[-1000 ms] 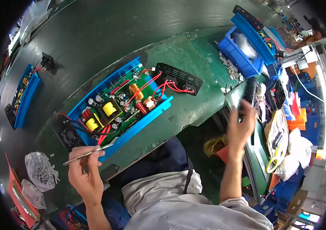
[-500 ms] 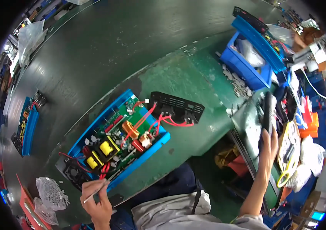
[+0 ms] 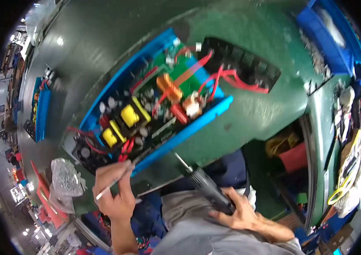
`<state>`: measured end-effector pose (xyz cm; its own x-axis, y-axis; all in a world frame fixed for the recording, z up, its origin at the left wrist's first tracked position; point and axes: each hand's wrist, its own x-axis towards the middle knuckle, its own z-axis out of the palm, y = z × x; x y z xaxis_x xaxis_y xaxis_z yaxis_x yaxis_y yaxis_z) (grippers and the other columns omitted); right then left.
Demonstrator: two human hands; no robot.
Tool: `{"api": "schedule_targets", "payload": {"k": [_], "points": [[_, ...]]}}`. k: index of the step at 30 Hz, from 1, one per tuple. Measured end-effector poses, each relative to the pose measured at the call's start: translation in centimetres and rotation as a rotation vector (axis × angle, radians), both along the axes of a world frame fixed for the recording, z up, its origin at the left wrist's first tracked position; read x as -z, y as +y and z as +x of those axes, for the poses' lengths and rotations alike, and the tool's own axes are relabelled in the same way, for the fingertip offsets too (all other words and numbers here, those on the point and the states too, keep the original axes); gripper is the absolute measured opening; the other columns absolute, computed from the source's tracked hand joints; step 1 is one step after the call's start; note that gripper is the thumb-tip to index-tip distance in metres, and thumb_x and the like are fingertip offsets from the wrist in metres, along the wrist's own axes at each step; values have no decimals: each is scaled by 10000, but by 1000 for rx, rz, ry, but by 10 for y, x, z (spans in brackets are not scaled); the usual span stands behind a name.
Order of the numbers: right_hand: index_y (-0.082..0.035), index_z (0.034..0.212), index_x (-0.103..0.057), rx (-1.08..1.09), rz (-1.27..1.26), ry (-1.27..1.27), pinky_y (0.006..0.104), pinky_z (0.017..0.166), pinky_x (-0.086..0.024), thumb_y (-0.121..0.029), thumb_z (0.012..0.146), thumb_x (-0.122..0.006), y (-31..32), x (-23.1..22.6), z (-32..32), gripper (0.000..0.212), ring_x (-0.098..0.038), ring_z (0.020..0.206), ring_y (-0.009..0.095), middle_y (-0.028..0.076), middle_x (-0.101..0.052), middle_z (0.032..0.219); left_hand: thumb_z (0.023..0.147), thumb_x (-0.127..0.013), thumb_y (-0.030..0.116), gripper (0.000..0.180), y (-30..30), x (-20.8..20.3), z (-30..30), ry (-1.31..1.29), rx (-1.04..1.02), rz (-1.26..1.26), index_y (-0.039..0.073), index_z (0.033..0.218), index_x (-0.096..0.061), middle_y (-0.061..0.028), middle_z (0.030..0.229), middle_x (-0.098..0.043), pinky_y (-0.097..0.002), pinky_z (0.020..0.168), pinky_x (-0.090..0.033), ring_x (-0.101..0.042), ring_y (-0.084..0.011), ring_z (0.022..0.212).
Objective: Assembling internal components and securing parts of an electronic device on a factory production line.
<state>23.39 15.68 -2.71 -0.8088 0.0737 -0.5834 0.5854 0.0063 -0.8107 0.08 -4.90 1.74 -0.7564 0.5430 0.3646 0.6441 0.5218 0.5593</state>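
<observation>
A blue metal housing (image 3: 191,127) lies open and slanted on the bench, with a green circuit board (image 3: 189,70) inside. Yellow transformers (image 3: 130,115), an orange coil (image 3: 168,88) and red wires sit on the board. At the housing's near left corner, my left hand (image 3: 114,187) is closed on slim metal tweezers (image 3: 109,189), their tip end close to the red wires. My right hand (image 3: 242,214) grips a black electric screwdriver (image 3: 210,189) over my lap, its bit pointing toward the housing's near wall without touching it.
A black vented end plate (image 3: 242,63) lies right of the housing, joined by red wires. A black fan plate (image 3: 86,151) is at its left end. A second blue unit (image 3: 40,110) stands far left, a blue bin (image 3: 322,32) far right. Plastic bags (image 3: 66,178) lie left.
My right hand has come from the right side bench to in front of my body, bringing the electric screwdriver. My left hand stays near the housing's corner with the tweezers. The view has shifted.
</observation>
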Motion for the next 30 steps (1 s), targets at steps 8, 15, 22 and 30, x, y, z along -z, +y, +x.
{"api": "schedule_targets", "payload": {"k": [8,15,22,30], "points": [[58,1327,-488,9,23,335,447,760,-506,-220,1018,-454,-21,25,-16,417,-633,803,396,246,-639,974,940,-615,-114,130,-1,9,4,-25,-142,43,-79,1065,-621,-178,997,-711,-325,795,-600,-714,-237,878],[33,1327,-488,75,-59,285,427,690,-471,-273,1085,-382,-26,25,-12,405,-609,699,351,211,-608,831,968,-641,-60,159,13,10,6,-61,-182,101,-98,1122,-629,-155,1060,-716,-284,806,-616,-719,-180,895],[21,1350,-486,57,-81,243,407,651,-452,-357,1109,-372,-21,26,-15,462,-579,626,287,169,-580,754,968,-668,-26,170,18,15,3,0,-162,60,-79,1129,-651,-135,1047,-731,-261,794,-595,-705,-142,852],[5,1234,-568,55,-246,136,414,695,-478,-450,1113,-372,-3,24,-28,510,-614,682,269,146,-617,728,967,-686,7,157,25,17,-4,-24,-166,104,-64,1105,-662,-123,1033,-738,-249,754,-558,-697,-133,826]]}}
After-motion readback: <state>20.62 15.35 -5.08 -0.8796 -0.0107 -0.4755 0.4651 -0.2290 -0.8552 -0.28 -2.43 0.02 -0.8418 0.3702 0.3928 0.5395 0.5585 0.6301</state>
